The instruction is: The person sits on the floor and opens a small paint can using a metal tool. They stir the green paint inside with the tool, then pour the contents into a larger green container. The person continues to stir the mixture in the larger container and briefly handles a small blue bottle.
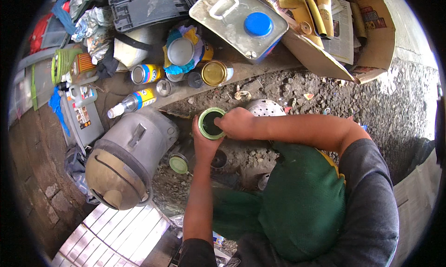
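A round open can (213, 110) with a pale green rim and a dark inside is upright in front of me. My left hand (203, 139) is wrapped round its side, closed on it. Over the can's right rim, my right hand (237, 123) has its fingers closed and dipping into the opening; what they hold, if anything, is hidden. Below and left of the can, a pale green round lid (178, 164) lies low near the ground. A white perforated round piece (265, 108) shows behind my right forearm.
A grey and tan canister-shaped machine (130, 151) stands at left. Behind the can, a ledge bears several cans, a brass-coloured tin (214, 73) and a plastic bottle (132, 102). Farther back are a large metal can (232, 21) with a blue cap and a cardboard box (311, 55). Gravel (395, 100) covers the right.
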`<move>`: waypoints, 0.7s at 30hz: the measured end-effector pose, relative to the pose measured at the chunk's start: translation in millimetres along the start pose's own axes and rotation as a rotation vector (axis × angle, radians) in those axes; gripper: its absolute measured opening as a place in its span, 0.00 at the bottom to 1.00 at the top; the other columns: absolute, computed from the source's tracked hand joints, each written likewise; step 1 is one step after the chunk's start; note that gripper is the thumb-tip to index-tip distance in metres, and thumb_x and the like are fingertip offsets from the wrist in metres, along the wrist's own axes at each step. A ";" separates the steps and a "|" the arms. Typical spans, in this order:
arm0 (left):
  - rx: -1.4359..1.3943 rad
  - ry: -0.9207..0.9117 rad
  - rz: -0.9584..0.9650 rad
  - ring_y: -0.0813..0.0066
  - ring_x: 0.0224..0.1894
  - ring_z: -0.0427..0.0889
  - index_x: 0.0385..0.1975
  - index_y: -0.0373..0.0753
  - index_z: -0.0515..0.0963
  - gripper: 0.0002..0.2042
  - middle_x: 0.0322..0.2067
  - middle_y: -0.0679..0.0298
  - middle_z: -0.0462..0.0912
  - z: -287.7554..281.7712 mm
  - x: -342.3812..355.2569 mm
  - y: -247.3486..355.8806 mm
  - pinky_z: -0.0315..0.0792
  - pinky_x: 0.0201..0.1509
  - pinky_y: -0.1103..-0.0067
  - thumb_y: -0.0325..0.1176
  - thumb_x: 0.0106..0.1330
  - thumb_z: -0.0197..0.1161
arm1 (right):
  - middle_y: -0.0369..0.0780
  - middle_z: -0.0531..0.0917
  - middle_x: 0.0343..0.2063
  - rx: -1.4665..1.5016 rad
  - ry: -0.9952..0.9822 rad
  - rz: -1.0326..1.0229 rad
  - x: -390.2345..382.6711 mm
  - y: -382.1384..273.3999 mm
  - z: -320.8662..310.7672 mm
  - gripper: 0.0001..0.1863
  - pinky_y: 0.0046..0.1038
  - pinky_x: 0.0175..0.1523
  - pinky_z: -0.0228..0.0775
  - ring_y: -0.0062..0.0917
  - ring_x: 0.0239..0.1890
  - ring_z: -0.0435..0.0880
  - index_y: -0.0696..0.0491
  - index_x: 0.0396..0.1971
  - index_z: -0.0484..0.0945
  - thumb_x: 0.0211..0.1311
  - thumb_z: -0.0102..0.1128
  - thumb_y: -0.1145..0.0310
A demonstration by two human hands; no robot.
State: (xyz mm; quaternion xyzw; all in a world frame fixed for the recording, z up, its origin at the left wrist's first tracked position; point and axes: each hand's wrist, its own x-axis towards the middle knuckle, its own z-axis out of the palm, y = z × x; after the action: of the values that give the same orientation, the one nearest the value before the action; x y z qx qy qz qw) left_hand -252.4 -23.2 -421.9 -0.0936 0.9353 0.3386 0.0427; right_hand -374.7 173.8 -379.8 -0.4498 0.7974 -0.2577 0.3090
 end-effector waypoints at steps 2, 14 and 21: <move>-0.026 -0.020 -0.019 0.48 0.69 0.70 0.74 0.36 0.51 0.59 0.68 0.46 0.67 -3.8 1.2 -1.5 0.65 0.72 0.58 0.35 0.43 0.87 | 0.47 0.89 0.32 0.022 0.003 0.027 2.1 -0.3 -9.3 0.16 0.44 0.38 0.83 0.41 0.36 0.91 0.54 0.47 0.80 0.60 0.62 0.67; -0.094 -0.087 -0.058 0.52 0.66 0.74 0.74 0.36 0.53 0.58 0.66 0.48 0.71 -13.6 9.4 -1.8 0.68 0.70 0.61 0.35 0.42 0.88 | 0.39 0.85 0.27 -0.145 0.254 -0.490 33.8 31.7 42.3 0.11 0.41 0.32 0.81 0.38 0.31 0.89 0.49 0.42 0.76 0.59 0.60 0.66; -0.078 -0.050 -0.027 0.51 0.67 0.74 0.74 0.36 0.54 0.58 0.66 0.47 0.71 -12.8 5.7 -7.1 0.69 0.70 0.61 0.40 0.44 0.87 | 0.40 0.85 0.29 -0.238 0.006 -0.501 18.6 39.9 10.7 0.11 0.40 0.35 0.81 0.39 0.34 0.89 0.48 0.43 0.76 0.60 0.59 0.67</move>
State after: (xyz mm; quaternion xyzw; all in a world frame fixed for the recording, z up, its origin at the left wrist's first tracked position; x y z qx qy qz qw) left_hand -256.7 -37.6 -417.4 -0.0994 0.9187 0.3764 0.0671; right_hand -396.7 174.5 -419.3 -0.6654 0.6868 -0.2318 0.1782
